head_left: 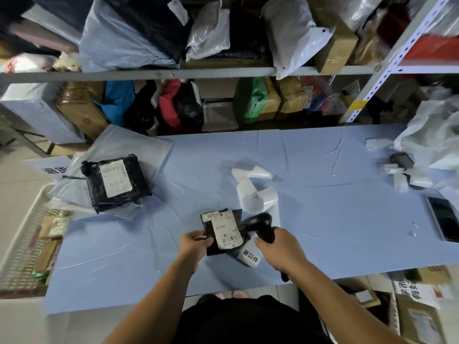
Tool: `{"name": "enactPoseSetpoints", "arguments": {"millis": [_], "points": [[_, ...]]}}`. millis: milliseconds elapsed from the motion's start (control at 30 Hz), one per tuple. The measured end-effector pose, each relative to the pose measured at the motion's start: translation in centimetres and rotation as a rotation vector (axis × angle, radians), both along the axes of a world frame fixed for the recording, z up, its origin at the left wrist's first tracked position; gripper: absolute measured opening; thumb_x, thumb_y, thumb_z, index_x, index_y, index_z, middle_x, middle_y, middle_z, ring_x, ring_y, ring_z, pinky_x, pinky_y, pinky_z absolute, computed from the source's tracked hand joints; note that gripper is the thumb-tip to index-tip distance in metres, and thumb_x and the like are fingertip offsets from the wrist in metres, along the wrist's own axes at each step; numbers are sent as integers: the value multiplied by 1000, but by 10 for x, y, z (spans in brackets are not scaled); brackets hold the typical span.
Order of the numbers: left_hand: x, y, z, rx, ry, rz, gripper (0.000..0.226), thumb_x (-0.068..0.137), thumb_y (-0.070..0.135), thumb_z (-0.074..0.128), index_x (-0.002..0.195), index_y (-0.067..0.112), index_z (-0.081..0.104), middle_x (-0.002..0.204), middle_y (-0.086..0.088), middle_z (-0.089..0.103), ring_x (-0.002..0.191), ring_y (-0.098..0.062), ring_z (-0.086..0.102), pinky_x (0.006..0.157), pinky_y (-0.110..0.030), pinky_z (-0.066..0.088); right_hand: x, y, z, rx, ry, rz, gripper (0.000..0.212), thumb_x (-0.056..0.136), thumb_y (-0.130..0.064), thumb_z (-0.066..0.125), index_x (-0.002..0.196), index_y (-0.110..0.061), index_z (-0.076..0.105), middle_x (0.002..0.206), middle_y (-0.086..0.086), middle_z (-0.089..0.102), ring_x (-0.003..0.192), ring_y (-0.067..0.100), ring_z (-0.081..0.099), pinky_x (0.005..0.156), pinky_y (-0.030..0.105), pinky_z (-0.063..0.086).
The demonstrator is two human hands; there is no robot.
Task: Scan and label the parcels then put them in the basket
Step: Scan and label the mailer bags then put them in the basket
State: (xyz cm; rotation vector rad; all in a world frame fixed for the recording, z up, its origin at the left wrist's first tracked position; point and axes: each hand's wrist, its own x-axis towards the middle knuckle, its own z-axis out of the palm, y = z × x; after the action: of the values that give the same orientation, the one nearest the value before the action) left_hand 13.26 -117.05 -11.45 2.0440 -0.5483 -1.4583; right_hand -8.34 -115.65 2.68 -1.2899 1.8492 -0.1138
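A small black parcel [223, 232] with a white shipping label is tilted up over the near edge of the blue table [323, 207]. My left hand [193, 244] pinches its left side. In my right hand [278, 247] I grip a black handheld scanner [258, 224], whose head sits close against the parcel's right side. A white printed label [249, 258] lies just under the parcel. Further left, a larger black parcel [115, 182] with a white label rests on a grey mailer bag [129, 147]. The white mesh basket [22, 234] stands off the table's left end, with boxes inside.
A curled strip of white label backing [253, 192] lies mid-table. A phone [444, 219], a small dark device [401, 161] and crumpled white bags [432, 135] crowd the right end. Shelves packed with parcels [198, 70] rise behind. Cardboard boxes [419, 316] stand on the floor at right.
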Motion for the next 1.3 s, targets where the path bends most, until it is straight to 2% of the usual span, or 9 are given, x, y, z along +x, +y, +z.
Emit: {"name": "enactPoseSetpoints", "arguments": {"millis": [100, 233, 367, 500, 667, 933, 1033, 1133, 1300], "points": [[-5, -3, 4, -27, 22, 30, 34, 85, -1, 72, 118, -1, 64, 98, -14, 70, 73, -18, 62, 69, -26, 48, 2, 6, 4, -6, 75, 31, 21, 90, -43, 51, 78, -25, 55, 67, -4, 61, 58, 19, 59, 53, 26, 43], [-10, -4, 5, -39, 26, 53, 39, 85, -1, 71, 123, -2, 63, 98, -14, 70, 67, -14, 61, 59, -22, 47, 4, 10, 6, -11, 90, 21, 20, 90, -44, 51, 80, -27, 53, 73, -4, 61, 61, 19, 61, 52, 26, 42], [-13, -3, 9, -47, 21, 68, 34, 86, -2, 69, 120, -1, 64, 85, -7, 67, 62, -12, 60, 51, -21, 44, 1, 12, 10, -14, 95, 5, 20, 91, -42, 51, 82, -25, 53, 75, -3, 62, 63, 19, 60, 54, 27, 43], [-12, -3, 10, -41, 12, 72, 37, 86, 1, 71, 122, 2, 64, 93, -9, 70, 65, -12, 61, 53, -21, 45, -2, 16, 11, -22, 57, -26, 21, 90, -42, 52, 79, -24, 52, 71, -3, 58, 57, 20, 56, 54, 28, 44], [-14, -2, 12, -70, -7, 72, 27, 85, -1, 69, 112, 3, 70, 81, -3, 69, 64, -12, 62, 56, -22, 45, -7, 18, 15, -47, 13, -42, 23, 89, -41, 54, 76, -21, 52, 64, -3, 54, 51, 20, 53, 54, 29, 44], [-16, 1, 17, -100, -30, 132, 24, 87, -5, 67, 110, 2, 68, 88, -10, 70, 71, -20, 66, 58, -23, 49, -20, 7, 12, -70, -2, -89, 23, 87, -49, 52, 87, -27, 56, 73, -3, 61, 67, 21, 62, 56, 31, 47], [-10, 4, 20, -122, -78, 159, 20, 88, -4, 64, 105, 5, 67, 81, -6, 68, 65, -16, 63, 54, -20, 47, -36, -3, -6, -44, -24, -151, 25, 92, -44, 45, 104, -24, 53, 86, 1, 62, 81, 23, 61, 67, 36, 48], [-2, 8, 21, -120, -187, 100, 27, 85, 3, 63, 111, 9, 66, 88, -8, 69, 72, -21, 65, 58, -25, 48, -57, -11, -34, -9, -20, -227, 33, 96, -37, 39, 122, -17, 43, 108, 8, 57, 94, 26, 55, 76, 38, 46], [-9, 9, 35, -281, -470, -248, 10, 82, 11, 67, 89, 17, 69, 71, 1, 64, 65, -17, 58, 54, -20, 41, -84, -22, -77, 2, 181, -195, 51, 96, -26, 52, 138, -7, 29, 134, 20, 40, 123, 36, 41, 101, 51, 42]]}}
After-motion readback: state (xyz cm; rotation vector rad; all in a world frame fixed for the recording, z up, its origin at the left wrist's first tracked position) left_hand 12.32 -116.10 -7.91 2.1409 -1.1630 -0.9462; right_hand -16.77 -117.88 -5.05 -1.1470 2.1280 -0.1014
